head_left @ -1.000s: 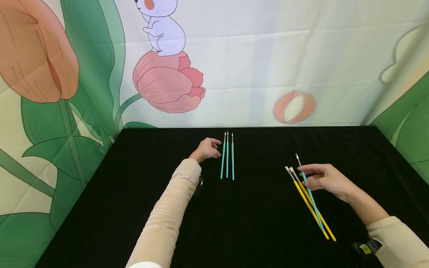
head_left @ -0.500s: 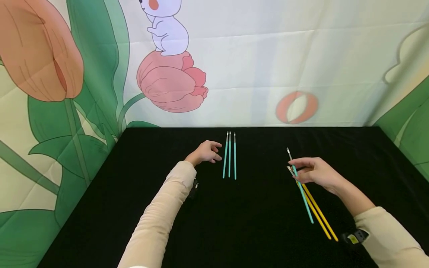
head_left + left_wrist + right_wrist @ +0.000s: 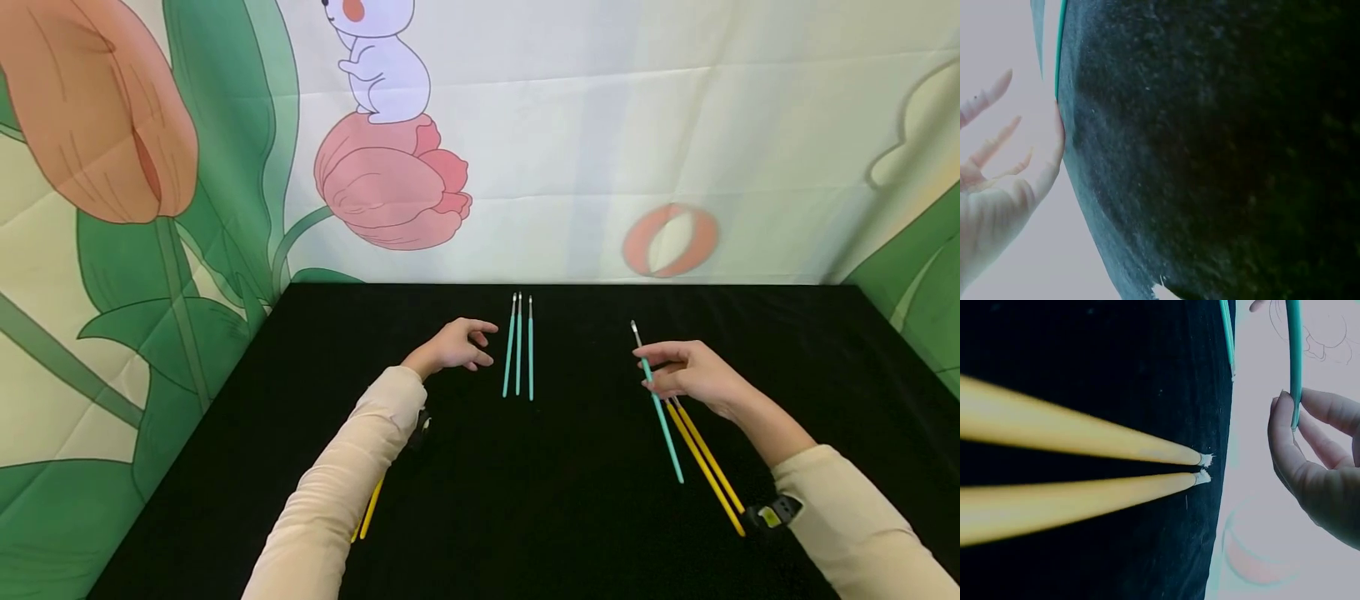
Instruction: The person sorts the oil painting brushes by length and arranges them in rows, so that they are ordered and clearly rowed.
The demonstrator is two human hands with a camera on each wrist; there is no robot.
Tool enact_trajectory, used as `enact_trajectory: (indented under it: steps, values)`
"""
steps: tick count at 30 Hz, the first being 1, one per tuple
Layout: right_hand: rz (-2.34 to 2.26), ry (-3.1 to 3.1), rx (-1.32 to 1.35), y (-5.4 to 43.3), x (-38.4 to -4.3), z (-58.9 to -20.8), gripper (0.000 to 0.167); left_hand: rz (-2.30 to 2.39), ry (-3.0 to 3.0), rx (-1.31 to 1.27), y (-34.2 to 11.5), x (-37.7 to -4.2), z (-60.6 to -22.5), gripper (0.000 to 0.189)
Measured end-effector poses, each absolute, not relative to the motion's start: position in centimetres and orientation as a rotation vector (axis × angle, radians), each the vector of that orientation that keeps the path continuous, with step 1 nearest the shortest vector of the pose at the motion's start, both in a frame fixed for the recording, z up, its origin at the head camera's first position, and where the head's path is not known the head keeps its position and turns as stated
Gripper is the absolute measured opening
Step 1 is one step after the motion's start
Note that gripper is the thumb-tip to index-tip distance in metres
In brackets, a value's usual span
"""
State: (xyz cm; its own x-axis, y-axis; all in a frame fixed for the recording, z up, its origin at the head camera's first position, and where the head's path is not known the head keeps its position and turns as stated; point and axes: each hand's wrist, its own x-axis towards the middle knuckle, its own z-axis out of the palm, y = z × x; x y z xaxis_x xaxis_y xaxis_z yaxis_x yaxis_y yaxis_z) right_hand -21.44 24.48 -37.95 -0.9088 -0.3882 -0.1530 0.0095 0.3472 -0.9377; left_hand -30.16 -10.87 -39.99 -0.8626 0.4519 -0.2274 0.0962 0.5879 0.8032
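Note:
My right hand (image 3: 697,379) pinches a teal-handled paintbrush (image 3: 666,429) between thumb and fingers, bristle end pointing up and away. In the right wrist view its teal handle (image 3: 1295,350) rises from the fingertips. Beneath and right of that hand lie two yellow-handled paintbrushes (image 3: 701,458), their bristle ends hidden by the hand in the head view. My left hand (image 3: 456,343) holds nothing, its fingers loosely spread just left of three teal paintbrushes (image 3: 518,354) lying side by side. In the left wrist view, the thumb of the left hand (image 3: 1007,194) appears near a teal handle (image 3: 1060,50).
More yellow handles (image 3: 372,507) poke out from under the left forearm, mostly hidden. A black cloth (image 3: 585,500) covers the table. Behind it hangs a printed curtain (image 3: 562,167) with tulips and a white animal.
The right hand has carried the teal paintbrush left and away from the body, off the yellow pair. My left hand has drawn slightly back from the three teal brushes, and yellow handles have come into view.

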Motion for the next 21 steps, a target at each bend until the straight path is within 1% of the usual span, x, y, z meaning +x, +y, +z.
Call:
enact_trajectory:
  steps: [8,21]
  values:
    - [-1.571,2.295,-0.337,23.5,-22.4,-37.8,0.049,1.155,2.41,0.465,-11.2,-29.3,-39.6,0.064]
    - [-1.553,2.312,-0.308,21.6,-24.1,-37.7,0.049,0.929,2.413,0.541,-10.1,-28.9,-40.6,0.076]
